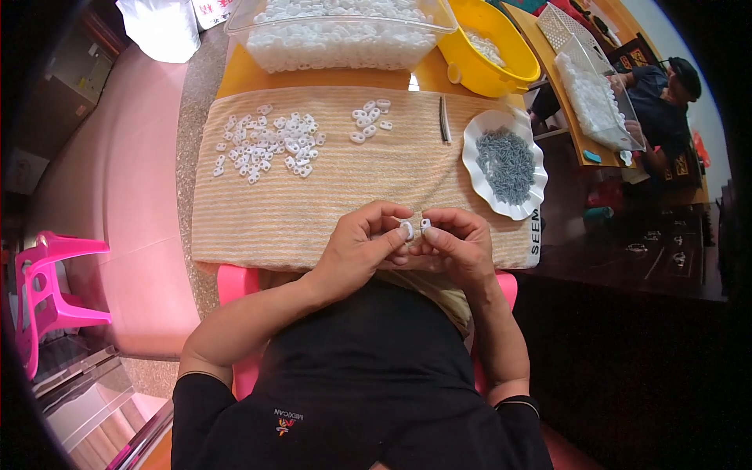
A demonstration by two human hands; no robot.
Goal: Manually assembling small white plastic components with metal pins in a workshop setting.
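Close to the near edge of a striped tan towel (pixel 345 188), my two hands are held up with their fingertips almost meeting. Between the thumb and fingers of my left hand (pixel 364 244) is a small white plastic piece (pixel 407 229). A second white plastic piece (pixel 425 224), with a dark hole, is pinched in my right hand (pixel 462 241). The two pieces are slightly apart. Similar white two-holed pieces (pixel 270 142) lie scattered at the left, and a smaller group (pixel 366 117) lies near the middle. A scalloped white plate (pixel 472 160) of small grey plugs-like parts (pixel 505 166) stands at the right.
A slim dark tool (pixel 444 117) lies left of the plate. Behind the towel stand a clear bin (pixel 345 35) full of white pieces and a yellow tub (pixel 486 76). At the right, another person (pixel 658 102) sits by a second clear bin (pixel 599 102). A pink stool (pixel 59 290) is at the left.
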